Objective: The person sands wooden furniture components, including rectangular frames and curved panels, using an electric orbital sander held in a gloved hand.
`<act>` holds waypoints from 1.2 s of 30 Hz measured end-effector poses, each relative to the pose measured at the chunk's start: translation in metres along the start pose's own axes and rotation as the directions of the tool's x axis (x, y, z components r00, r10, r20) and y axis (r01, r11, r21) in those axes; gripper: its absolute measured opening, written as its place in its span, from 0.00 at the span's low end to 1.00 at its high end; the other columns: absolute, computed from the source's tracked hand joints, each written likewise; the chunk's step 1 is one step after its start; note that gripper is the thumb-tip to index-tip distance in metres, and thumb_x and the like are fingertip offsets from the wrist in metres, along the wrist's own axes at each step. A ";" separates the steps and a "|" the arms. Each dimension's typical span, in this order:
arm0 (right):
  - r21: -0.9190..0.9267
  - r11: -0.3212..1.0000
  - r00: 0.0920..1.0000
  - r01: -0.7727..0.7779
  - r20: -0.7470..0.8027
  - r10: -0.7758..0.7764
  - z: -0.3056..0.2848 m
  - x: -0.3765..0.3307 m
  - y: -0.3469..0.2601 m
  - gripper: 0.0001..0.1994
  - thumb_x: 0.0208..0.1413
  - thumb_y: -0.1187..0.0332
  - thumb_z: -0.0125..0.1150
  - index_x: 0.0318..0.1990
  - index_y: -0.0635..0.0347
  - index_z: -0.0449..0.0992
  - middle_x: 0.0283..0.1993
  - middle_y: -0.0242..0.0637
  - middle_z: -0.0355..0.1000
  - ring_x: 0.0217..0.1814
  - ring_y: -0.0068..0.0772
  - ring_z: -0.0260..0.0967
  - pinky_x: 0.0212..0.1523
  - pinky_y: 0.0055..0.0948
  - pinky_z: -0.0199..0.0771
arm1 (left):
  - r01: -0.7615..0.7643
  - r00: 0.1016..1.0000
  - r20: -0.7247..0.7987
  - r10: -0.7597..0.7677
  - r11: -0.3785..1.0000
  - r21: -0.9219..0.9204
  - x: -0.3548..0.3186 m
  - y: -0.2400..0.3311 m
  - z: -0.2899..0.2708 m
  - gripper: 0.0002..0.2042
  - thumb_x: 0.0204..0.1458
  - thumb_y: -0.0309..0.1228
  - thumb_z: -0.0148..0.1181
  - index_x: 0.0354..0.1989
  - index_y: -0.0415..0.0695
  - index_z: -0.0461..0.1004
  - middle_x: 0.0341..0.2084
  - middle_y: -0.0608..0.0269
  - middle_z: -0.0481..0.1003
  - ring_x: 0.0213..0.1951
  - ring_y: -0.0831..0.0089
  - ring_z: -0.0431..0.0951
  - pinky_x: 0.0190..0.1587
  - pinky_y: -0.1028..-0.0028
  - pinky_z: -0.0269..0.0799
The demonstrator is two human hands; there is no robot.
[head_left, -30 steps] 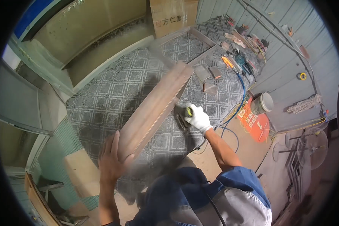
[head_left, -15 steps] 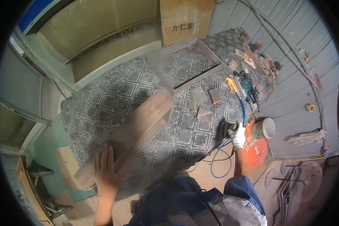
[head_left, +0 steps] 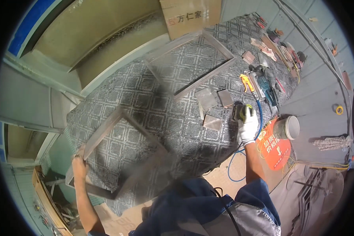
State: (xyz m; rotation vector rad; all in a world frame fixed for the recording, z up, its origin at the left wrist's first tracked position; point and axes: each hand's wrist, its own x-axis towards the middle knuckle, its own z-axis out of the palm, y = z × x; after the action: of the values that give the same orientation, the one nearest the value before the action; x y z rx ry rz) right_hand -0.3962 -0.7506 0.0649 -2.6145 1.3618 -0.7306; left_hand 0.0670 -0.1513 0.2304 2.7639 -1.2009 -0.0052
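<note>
My bare left hand is closed around the left part of a brown rectangular frame, which lies at the near left of the patterned grey cloth, blurred along its right side. On my right hand is a white glove, and its fingers are wrapped around a small dark hand sander with a yellow-green top. The sander is at the right edge of the cloth, beside several flat square pieces, among them a grey one and a brown one. What is under the sander is hidden.
A second brown frame lies farther back. At the right are an orange air blow gun with a blue hose, a teal power tool and a white bucket by a red sign. A cardboard box stands behind.
The near frame has turned from its tilted, narrow-looking pose to show its opening. My left hand has shifted left along with it. My right hand has moved farther forward with the sander.
</note>
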 end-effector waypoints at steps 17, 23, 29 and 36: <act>0.025 0.936 0.660 0.352 0.703 -0.266 0.085 0.003 -0.097 0.53 0.44 0.53 0.80 0.77 0.57 0.57 0.73 0.63 0.61 0.71 0.64 0.65 0.66 0.52 0.70 | 0.410 0.910 -0.110 -0.401 0.909 0.073 0.042 -0.126 0.178 0.12 0.65 0.29 0.51 0.48 0.39 0.80 0.35 0.34 0.79 0.41 0.34 0.79 0.43 0.44 0.73; 0.103 0.995 0.782 0.002 0.620 -0.066 0.080 -0.057 -0.101 0.45 0.53 0.52 0.75 0.75 0.59 0.61 0.58 0.55 0.74 0.53 0.59 0.76 0.55 0.46 0.77 | 0.434 0.865 0.196 -0.461 0.885 0.167 0.053 -0.014 0.174 0.17 0.68 0.43 0.54 0.51 0.41 0.79 0.31 0.37 0.80 0.36 0.39 0.82 0.39 0.46 0.77; 0.533 0.825 0.787 -0.187 0.584 -0.199 0.052 -0.090 -0.146 0.31 0.59 0.71 0.69 0.69 0.62 0.69 0.50 0.37 0.84 0.56 0.42 0.79 0.60 0.35 0.76 | 0.113 0.973 0.221 -0.060 0.965 -0.236 -0.042 0.171 0.218 0.19 0.63 0.47 0.62 0.56 0.51 0.80 0.43 0.49 0.84 0.41 0.49 0.86 0.45 0.52 0.82; 0.113 0.992 0.868 0.059 0.485 -0.107 0.057 -0.076 -0.124 0.30 0.49 0.57 0.77 0.62 0.53 0.80 0.61 0.50 0.76 0.63 0.55 0.73 0.66 0.46 0.72 | 0.374 0.901 0.327 -0.285 0.892 -0.255 -0.090 0.214 0.218 0.12 0.56 0.32 0.65 0.49 0.48 0.81 0.40 0.49 0.83 0.41 0.46 0.84 0.40 0.52 0.79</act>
State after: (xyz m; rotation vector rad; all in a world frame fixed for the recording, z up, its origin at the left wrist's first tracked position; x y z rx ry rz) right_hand -0.3140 -0.6240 0.0245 -2.5451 1.0395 -0.1052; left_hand -0.1621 -0.2558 0.0358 2.6973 -0.6743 -0.5890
